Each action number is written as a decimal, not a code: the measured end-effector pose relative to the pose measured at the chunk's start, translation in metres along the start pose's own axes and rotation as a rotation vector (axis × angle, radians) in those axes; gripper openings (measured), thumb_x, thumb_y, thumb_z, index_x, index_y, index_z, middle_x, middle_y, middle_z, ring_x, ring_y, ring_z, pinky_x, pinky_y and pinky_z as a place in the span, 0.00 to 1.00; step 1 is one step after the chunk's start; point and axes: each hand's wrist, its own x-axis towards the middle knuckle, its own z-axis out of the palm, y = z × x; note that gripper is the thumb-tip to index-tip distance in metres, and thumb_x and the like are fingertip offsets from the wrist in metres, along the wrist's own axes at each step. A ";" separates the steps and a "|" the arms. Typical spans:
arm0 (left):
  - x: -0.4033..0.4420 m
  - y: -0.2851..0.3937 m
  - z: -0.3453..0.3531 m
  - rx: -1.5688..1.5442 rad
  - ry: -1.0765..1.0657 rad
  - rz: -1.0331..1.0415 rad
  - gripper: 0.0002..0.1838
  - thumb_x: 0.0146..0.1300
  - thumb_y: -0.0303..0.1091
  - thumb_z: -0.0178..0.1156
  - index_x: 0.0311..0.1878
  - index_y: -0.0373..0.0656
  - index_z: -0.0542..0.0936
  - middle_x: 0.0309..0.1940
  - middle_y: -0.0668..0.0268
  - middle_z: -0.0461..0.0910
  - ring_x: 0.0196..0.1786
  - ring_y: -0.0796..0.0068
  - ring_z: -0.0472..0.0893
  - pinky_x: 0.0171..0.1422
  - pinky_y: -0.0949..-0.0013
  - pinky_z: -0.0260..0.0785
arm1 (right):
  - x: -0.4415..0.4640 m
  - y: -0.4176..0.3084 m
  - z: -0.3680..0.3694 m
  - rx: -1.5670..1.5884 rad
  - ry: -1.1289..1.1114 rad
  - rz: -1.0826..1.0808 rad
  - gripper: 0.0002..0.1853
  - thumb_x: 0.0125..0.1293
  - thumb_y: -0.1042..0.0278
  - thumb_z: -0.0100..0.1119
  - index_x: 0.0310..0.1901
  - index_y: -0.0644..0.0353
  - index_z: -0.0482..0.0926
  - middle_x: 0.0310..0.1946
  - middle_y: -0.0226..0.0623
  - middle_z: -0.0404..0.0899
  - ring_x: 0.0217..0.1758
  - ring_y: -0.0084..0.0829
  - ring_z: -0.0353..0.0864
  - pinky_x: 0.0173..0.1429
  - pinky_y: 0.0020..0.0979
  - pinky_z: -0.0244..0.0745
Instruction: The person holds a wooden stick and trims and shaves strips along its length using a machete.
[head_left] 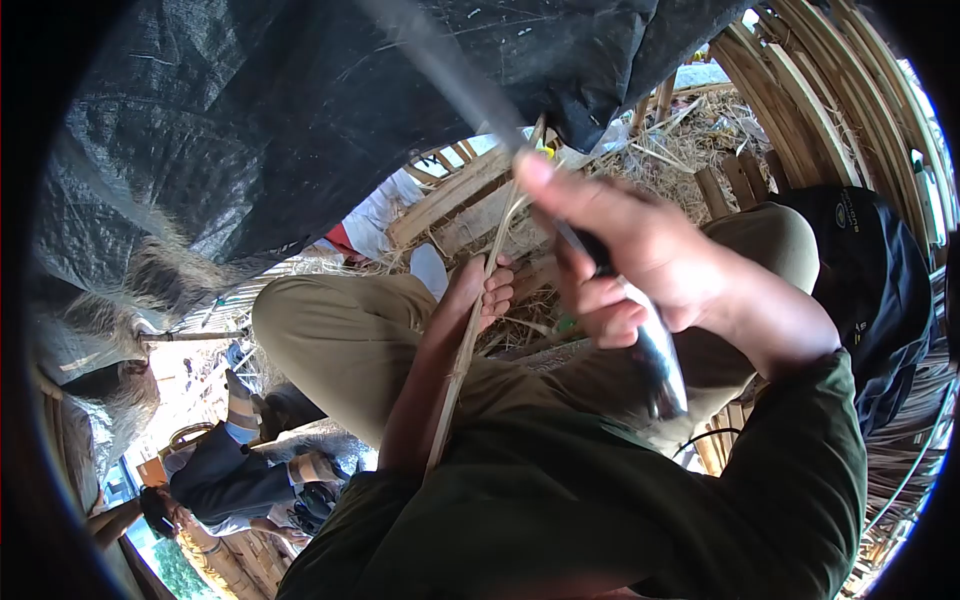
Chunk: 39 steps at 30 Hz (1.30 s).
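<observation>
My right hand (640, 250) is wrapped round the handle of a large knife (455, 75), whose blade points up and to the left. Motion blurs the blade and the fingers. The shiny, dark butt of the handle sticks out below the fist. In my left hand (484, 292), the fingers are closed round a long, thin bamboo strip (456, 385). The strip slants from beside the knife down along my left forearm to my shirt. Its upper end lies close to the right thumb; whether the blade touches it I cannot tell.
A black tarpaulin (300, 90) hangs across the top. Bamboo slats (800, 90) form a wall at upper right, with a black bag (880, 280) beside my knee. Cut bamboo and shavings (680, 140) litter the ground. Another person (225, 475) is at lower left.
</observation>
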 end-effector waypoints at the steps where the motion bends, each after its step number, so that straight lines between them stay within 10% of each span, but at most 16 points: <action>1: -0.002 0.002 0.004 0.000 0.021 -0.006 0.09 0.75 0.36 0.39 0.37 0.52 0.68 0.13 0.80 0.57 0.11 0.86 0.54 0.14 0.77 0.47 | -0.003 -0.005 -0.002 -0.004 0.040 -0.115 0.34 0.68 0.31 0.55 0.20 0.55 0.62 0.09 0.24 0.56 0.05 0.19 0.55 0.10 0.24 0.53; 7: 0.000 0.006 0.004 -0.027 -0.015 -0.043 0.10 0.77 0.36 0.39 0.38 0.52 0.68 0.12 0.80 0.57 0.09 0.86 0.56 0.10 0.78 0.51 | 0.028 -0.001 -0.032 -0.478 0.384 -0.355 0.28 0.65 0.43 0.68 0.26 0.63 0.73 0.11 0.24 0.64 0.07 0.18 0.61 0.12 0.23 0.56; 10: -0.001 0.004 0.008 -0.019 0.010 -0.034 0.09 0.77 0.36 0.39 0.38 0.52 0.68 0.12 0.80 0.57 0.09 0.86 0.55 0.09 0.78 0.50 | 0.043 0.004 -0.059 -0.897 0.322 -0.534 0.29 0.56 0.51 0.78 0.46 0.70 0.79 0.18 0.24 0.73 0.21 0.16 0.73 0.25 0.22 0.68; 26: 0.001 -0.001 -0.010 -0.071 -0.088 -0.045 0.10 0.76 0.37 0.39 0.39 0.51 0.69 0.13 0.79 0.59 0.10 0.85 0.59 0.09 0.79 0.54 | 0.077 0.021 -0.083 -1.015 0.399 -0.546 0.16 0.54 0.62 0.74 0.36 0.67 0.84 0.21 0.38 0.81 0.24 0.23 0.79 0.32 0.32 0.74; 39: -0.034 -0.011 -0.027 0.071 -0.023 0.004 0.16 0.77 0.49 0.44 0.44 0.47 0.71 0.17 0.74 0.66 0.13 0.81 0.65 0.14 0.73 0.57 | 0.100 0.023 -0.090 -1.009 0.495 -0.341 0.31 0.59 0.44 0.71 0.40 0.73 0.83 0.23 0.40 0.81 0.29 0.30 0.82 0.39 0.35 0.76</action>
